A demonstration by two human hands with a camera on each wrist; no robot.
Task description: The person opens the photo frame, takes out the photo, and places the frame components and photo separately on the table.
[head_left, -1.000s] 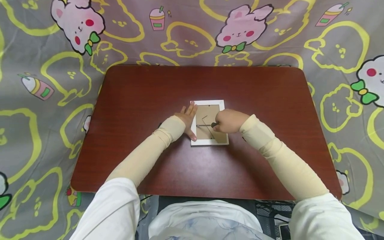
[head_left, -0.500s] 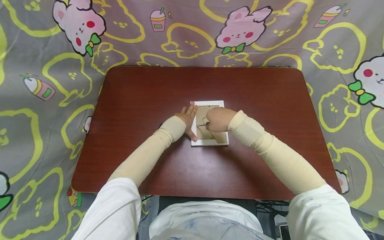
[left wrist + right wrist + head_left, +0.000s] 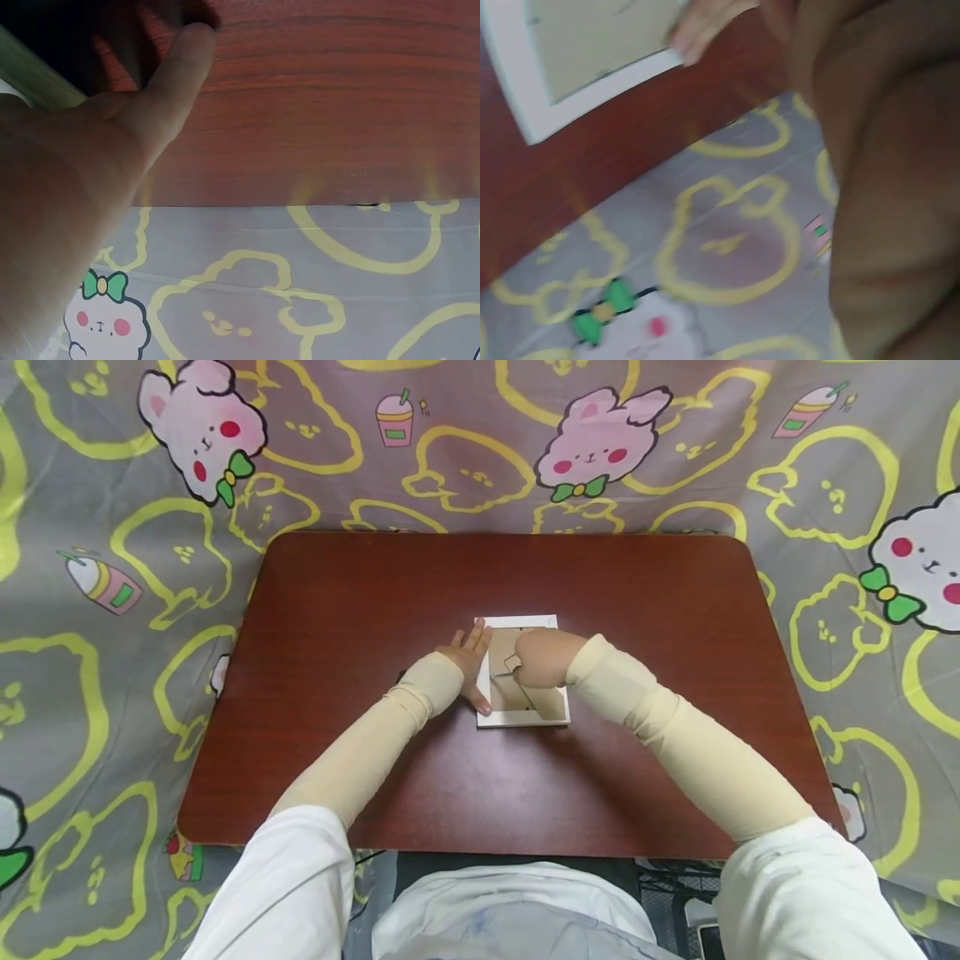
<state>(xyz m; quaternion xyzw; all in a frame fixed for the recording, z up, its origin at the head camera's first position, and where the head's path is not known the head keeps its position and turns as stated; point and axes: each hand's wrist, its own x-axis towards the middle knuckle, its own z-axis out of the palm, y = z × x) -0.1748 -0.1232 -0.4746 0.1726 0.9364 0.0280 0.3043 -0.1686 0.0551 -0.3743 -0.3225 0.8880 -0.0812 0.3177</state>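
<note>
A white picture frame lies back side up on the table, its tan backing board showing. My left hand rests spread along the frame's left side, fingers toward the far corner and thumb near the front one. Over the backing, my right hand grips a screwdriver; its thin metal shaft points left, and the fist hides the handle. A bent thin line on the backing is partly covered by this hand. In the right wrist view, the right hand fills the right side, blurred.
A reddish-brown wooden table surrounds the frame. Behind and beside it hangs a grey patterned cloth. Below the front edge at right, a phone-like dark object is partly seen near black mesh.
My right hand has moved left over the backing, covering the screwdriver's black handle and more of its shaft. The left hand keeps its place on the frame. The head view has tilted up slightly.
</note>
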